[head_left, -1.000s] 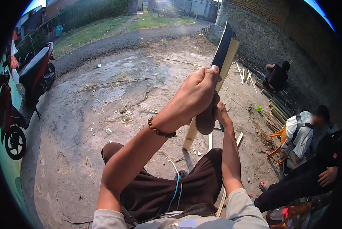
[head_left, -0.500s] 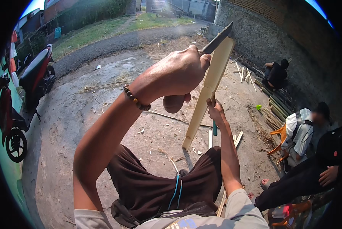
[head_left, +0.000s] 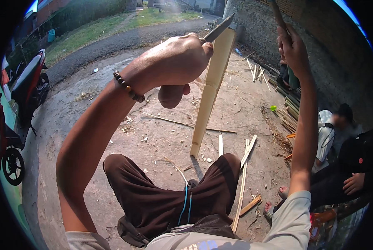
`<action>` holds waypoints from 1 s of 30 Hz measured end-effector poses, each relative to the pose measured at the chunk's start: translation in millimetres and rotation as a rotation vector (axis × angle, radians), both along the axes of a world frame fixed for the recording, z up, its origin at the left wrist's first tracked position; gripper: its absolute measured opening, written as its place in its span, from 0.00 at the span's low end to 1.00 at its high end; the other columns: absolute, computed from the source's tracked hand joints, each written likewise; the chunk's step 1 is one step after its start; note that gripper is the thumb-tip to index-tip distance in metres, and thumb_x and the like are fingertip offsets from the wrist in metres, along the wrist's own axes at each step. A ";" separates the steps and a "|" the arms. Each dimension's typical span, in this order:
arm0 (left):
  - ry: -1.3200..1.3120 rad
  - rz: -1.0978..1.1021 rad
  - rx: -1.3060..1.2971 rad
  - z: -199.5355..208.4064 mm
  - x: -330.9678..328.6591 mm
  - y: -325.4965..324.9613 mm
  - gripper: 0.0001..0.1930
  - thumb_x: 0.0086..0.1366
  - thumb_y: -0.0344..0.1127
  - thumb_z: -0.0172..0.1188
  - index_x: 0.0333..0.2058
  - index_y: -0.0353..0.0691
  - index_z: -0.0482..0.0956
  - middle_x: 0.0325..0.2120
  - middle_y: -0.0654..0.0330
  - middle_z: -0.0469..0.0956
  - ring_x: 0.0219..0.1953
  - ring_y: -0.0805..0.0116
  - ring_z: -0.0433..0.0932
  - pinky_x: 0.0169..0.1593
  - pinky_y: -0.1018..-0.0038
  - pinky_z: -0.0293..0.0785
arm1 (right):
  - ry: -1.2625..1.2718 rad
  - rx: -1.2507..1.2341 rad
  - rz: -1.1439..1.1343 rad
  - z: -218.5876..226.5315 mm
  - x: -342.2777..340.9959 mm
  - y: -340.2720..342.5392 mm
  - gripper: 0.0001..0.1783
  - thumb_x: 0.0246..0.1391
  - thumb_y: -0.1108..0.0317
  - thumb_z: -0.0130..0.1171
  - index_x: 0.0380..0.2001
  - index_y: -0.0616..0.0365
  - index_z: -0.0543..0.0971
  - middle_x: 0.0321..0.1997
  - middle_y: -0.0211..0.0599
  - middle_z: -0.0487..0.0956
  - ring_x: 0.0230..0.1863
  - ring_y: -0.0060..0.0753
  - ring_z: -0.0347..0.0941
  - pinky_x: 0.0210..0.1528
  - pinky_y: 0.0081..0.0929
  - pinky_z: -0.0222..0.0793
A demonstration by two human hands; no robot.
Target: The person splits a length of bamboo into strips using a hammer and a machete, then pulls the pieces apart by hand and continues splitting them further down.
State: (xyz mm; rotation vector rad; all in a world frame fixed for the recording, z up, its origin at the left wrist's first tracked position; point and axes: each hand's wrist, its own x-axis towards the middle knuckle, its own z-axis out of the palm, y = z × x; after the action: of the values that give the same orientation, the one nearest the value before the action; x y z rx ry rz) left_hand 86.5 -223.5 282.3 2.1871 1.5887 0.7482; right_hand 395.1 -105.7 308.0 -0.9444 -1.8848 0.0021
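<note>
In the head view, a knife (head_left: 220,29) is gripped in the left hand (head_left: 180,60), with the fingers wrapped around the handle (head_left: 170,98), whose rounded end is exposed below the fist. The blade is directed up and to the right, at the upper end of a pale bamboo strip (head_left: 209,91); whether contact is made there cannot be told. The strip is stood nearly upright in front of the knees, its lower end set down on the concrete ground (head_left: 82,146). A rod-like tool (head_left: 278,16) with a brown shaft and a green lower part is clasped in the raised right hand (head_left: 295,54); the fingers are closed around it, well apart from the strip. A beaded bracelet (head_left: 126,85) is worn on the left wrist. Narrow slats (head_left: 241,191) and a short bamboo piece (head_left: 250,205) are laid beside the right knee. Poles (head_left: 291,111) are stacked near the wall (head_left: 253,33).
</note>
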 end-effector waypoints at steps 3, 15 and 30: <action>-0.003 -0.006 0.028 3.9 1.2 -1.4 0.24 0.77 0.55 0.40 0.37 0.35 0.66 0.20 0.61 0.73 0.17 0.70 0.81 0.20 0.71 0.80 | -0.096 0.101 -0.045 25.3 -13.0 14.5 0.25 0.70 0.50 0.51 0.60 0.55 0.72 0.22 0.22 0.67 0.16 0.11 0.64 0.14 0.16 0.60; 0.049 -0.128 0.036 23.2 5.6 -34.0 0.27 0.78 0.52 0.39 0.36 0.29 0.69 0.19 0.55 0.76 0.18 0.66 0.82 0.21 0.69 0.80 | -0.131 -0.073 -0.014 56.0 -18.0 -21.9 0.25 0.71 0.50 0.49 0.57 0.60 0.73 0.22 0.24 0.67 0.14 0.13 0.63 0.13 0.17 0.58; 0.201 0.050 0.059 30.1 -7.6 2.5 0.25 0.78 0.53 0.40 0.44 0.31 0.69 0.18 0.59 0.73 0.13 0.72 0.78 0.17 0.73 0.78 | 0.161 -0.019 0.088 -3.4 -9.2 26.9 0.20 0.71 0.50 0.47 0.48 0.56 0.74 0.24 0.24 0.68 0.17 0.12 0.63 0.16 0.17 0.60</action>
State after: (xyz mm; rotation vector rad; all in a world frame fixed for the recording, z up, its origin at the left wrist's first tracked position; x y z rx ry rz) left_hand 78.9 -220.9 312.4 2.3362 1.7438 0.6126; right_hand 385.9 -78.8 304.6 -0.8476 -1.7785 0.1451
